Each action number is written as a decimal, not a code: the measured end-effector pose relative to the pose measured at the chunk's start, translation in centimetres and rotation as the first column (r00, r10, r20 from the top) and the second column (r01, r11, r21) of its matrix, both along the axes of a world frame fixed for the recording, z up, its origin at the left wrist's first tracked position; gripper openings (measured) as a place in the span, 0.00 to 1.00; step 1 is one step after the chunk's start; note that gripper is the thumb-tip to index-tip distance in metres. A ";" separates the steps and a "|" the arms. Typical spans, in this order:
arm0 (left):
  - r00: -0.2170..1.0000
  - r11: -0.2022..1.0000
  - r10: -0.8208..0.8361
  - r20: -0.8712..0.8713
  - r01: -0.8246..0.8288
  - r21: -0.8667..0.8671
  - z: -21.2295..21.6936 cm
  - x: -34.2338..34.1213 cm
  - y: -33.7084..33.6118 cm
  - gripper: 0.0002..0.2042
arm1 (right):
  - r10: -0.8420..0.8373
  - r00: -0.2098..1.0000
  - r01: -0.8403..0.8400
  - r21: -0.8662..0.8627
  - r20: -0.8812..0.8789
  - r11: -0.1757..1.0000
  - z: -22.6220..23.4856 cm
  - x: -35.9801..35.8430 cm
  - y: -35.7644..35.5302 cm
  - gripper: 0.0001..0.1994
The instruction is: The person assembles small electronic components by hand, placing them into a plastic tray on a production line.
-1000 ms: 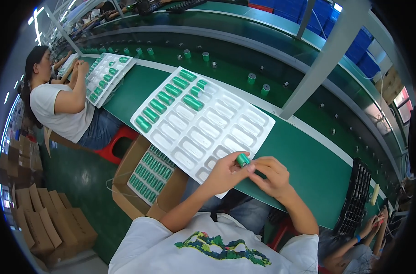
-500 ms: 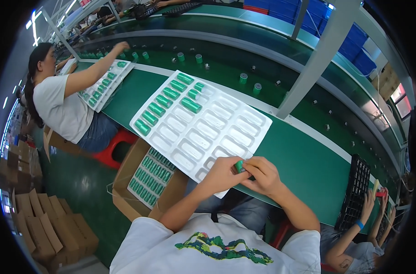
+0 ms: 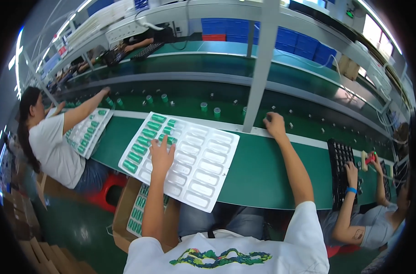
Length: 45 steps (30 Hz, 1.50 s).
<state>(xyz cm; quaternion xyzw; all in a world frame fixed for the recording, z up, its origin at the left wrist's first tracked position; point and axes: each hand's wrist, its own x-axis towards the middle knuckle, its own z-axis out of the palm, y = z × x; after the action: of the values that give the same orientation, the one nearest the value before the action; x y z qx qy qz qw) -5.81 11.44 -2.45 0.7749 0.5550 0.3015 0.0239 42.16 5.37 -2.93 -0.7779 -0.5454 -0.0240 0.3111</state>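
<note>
A white plastic tray (image 3: 203, 177) with moulded slots lies slanted on the green bench in front of me. Green cylinders, which look like battery cells (image 3: 140, 149), fill its left column and part of the second one. My left hand (image 3: 161, 157) is over that second column with fingers spread, the tips at a green cylinder (image 3: 170, 140); the slots under the palm are hidden. Far to the right, my right hand (image 3: 275, 125) reaches to the rim of the conveyor belt. Its fingers are curled, and whatever they may hold is hidden.
Upright green cylinders (image 3: 204, 107) and small metal parts (image 3: 290, 125) stand along the conveyor (image 3: 304, 116). A grey post (image 3: 261, 68) rises at the bench's far edge. Below left, a carton (image 3: 121, 214) holds filled trays. Co-workers sit left and right, the right one beside a black rack (image 3: 340, 171).
My hands have parted from the green cylinder they held together near the tray's front corner. The left moved onto the tray, the right out to the conveyor. The view has tilted up.
</note>
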 end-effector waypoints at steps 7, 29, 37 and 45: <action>0.994 0.999 0.039 0.103 -0.037 -0.019 0.2 -0.8 -0.6 0.21 | 0.007 0.996 -0.015 0.081 0.091 0.997 0.0 -3.3 -0.7 0.36; -0.320 0.449 0.602 0.731 0.893 0.021 5.4 4.1 -11.5 0.12 | 0.721 -0.160 0.223 0.687 -0.674 0.692 6.5 -4.2 -9.5 0.20; -0.278 0.438 0.667 0.692 0.897 -0.061 5.4 6.6 -14.6 0.16 | 0.413 0.175 0.000 0.420 -0.894 0.908 9.3 -20.8 -17.2 0.25; -0.190 0.450 0.464 0.865 0.892 -0.045 6.0 8.2 -17.6 0.19 | 0.494 0.232 -0.047 0.497 -0.838 0.866 8.4 -25.3 -19.0 0.15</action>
<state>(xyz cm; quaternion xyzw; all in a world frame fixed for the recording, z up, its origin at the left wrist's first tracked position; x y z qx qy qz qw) 2.36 -6.16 3.54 0.2423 0.1741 0.4349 0.8496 16.88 -13.64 5.43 -0.4519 -0.3646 0.3962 0.7113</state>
